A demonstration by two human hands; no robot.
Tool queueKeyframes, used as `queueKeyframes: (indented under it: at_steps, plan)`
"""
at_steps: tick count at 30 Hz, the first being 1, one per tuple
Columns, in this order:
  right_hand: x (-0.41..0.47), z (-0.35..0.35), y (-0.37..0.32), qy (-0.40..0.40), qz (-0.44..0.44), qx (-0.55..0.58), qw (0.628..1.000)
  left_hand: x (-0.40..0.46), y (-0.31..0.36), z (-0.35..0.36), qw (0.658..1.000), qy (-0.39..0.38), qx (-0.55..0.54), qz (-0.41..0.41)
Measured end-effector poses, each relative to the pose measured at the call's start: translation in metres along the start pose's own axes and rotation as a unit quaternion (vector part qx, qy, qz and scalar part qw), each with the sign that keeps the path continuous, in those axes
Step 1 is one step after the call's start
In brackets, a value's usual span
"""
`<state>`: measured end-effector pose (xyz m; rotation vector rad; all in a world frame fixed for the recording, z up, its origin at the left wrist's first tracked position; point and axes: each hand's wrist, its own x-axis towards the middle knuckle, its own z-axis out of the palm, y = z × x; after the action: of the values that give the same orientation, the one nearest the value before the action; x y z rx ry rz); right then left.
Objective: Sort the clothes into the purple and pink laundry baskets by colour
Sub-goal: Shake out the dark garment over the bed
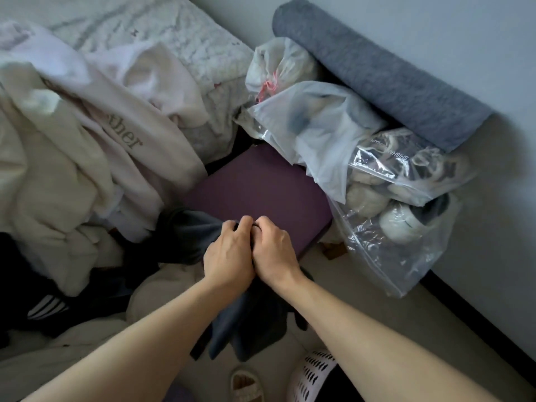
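My left hand (229, 253) and my right hand (275, 250) are side by side, both gripping the top edge of a dark blue-grey garment (249, 323) that hangs down between my forearms. Part of it trails left over the bed (188, 227). A pile of cream and pale pink clothes (87, 134) lies on the bed at left, with dark clothes (34, 300) at lower left. The rim of a pink perforated laundry basket (313, 372) shows at the bottom, under my right forearm. A sliver of purple (179, 396) sits at the bottom edge; I cannot tell what it is.
A purple flat-topped stool or box (261, 192) stands beyond my hands. Clear plastic bags of shoes and soft items (391, 204) crowd the right, a rolled grey mat (377, 71) leans on the wall. A slipper (246, 384) rests on the floor.
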<state>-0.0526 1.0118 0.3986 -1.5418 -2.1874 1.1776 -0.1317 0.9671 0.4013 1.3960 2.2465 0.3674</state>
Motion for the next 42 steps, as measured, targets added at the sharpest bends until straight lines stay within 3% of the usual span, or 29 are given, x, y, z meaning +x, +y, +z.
queueKeyframes:
  at_steps: [7,12,22,27,32,42]
  plan:
    - [-0.052,-0.035,-0.08,0.027,-0.092,0.099,0.99,-0.049,0.001,-0.078,0.988,0.063,-0.114,-0.081]
    - [-0.113,-0.061,-0.122,0.035,-0.124,0.163,0.978,-0.103,0.004,-0.142,0.976,0.109,-0.171,-0.078]
    - [-0.233,-0.114,-0.161,0.018,-0.105,0.019,0.994,-0.19,0.031,-0.255,0.909,0.214,-0.356,-0.02]
    - [-0.26,-0.147,-0.186,0.138,-0.13,0.022,0.982,-0.22,0.059,-0.287,0.884,0.22,-0.412,-0.018]
    - [-0.289,-0.202,-0.205,0.196,-0.114,0.11,0.968,-0.241,0.081,-0.308,0.881,0.205,-0.427,-0.005]
    - [-0.341,-0.311,-0.239,0.188,-0.065,0.331,0.922,-0.273,0.121,-0.324,0.909,0.214,-0.358,-0.025]
